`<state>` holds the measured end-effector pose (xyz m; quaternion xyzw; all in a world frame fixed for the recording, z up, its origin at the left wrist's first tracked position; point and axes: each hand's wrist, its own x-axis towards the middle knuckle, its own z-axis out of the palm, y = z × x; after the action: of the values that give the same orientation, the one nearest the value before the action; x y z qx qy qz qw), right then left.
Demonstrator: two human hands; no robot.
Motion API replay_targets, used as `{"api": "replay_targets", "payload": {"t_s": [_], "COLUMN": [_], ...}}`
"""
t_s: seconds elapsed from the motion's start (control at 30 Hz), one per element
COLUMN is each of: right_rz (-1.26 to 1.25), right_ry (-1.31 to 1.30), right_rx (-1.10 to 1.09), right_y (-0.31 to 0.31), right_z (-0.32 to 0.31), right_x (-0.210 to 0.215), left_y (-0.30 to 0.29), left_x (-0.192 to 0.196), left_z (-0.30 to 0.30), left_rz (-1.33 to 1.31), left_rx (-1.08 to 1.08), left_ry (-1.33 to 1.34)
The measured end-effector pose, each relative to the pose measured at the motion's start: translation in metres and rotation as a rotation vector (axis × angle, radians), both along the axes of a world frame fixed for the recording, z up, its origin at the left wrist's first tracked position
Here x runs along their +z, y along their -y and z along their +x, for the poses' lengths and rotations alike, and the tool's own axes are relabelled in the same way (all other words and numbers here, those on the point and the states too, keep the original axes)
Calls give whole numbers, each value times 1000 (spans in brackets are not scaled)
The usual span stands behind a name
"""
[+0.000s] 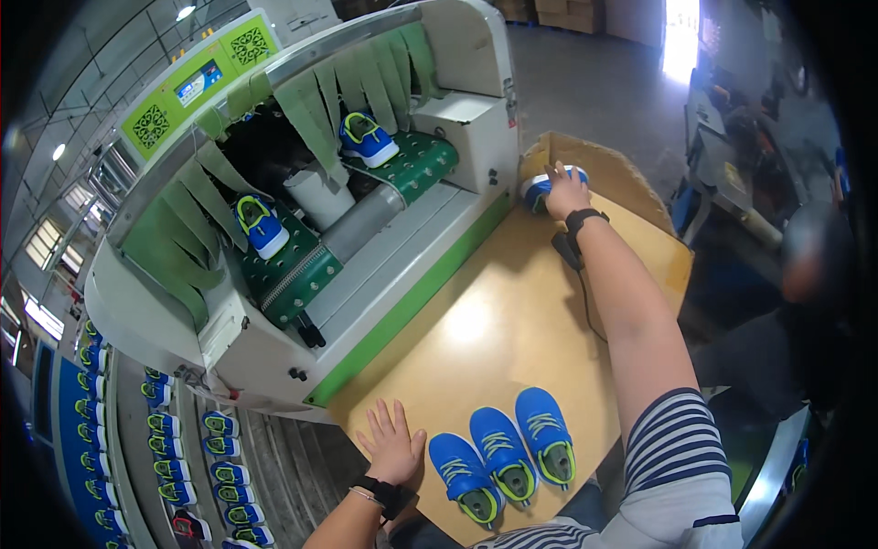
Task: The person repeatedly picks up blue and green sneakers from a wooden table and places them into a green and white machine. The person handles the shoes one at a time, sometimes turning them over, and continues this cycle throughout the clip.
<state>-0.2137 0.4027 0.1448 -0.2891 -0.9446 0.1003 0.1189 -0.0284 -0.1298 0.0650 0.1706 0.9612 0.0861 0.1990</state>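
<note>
My right hand point(565, 189) reaches far across the tan table point(494, 339) and grips a blue shoe with a white sole point(541, 188) beside the machine's end. My left hand point(393, 446) lies flat with fingers spread on the table's near edge, holding nothing. Just right of it three blue shoes with yellow-green laces point(505, 456) stand in a row. Two more blue shoes point(368, 139) point(260, 225) ride on green belts coming out of the white and green machine point(384, 265) under green strip curtains.
A rack with several blue shoes point(183, 448) stands at the lower left below the machine. A cardboard wall point(608, 165) borders the table's far end. Another person point(805, 274) is at the right beside a cluttered workbench point(732, 174).
</note>
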Motion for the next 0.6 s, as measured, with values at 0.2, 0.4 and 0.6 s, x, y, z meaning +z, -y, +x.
{"api": "replay_targets", "payload": {"t_s": [0.2,0.4,0.6], "right_rz": [-220,-305,-241], "right_ry": [147,26,158], "right_rx": [-128,-136,-48], "right_y": [29,4,27], "right_z": [-34,-33,-24], "right_x": [-4,-28,-11], "left_y": [7,1,4], "left_x": [3,3,-3], "left_z": [4,2,3], "left_rz": [-33,-29,-45], "left_rx": [12,9,26], "left_ry": [32,24,20]}}
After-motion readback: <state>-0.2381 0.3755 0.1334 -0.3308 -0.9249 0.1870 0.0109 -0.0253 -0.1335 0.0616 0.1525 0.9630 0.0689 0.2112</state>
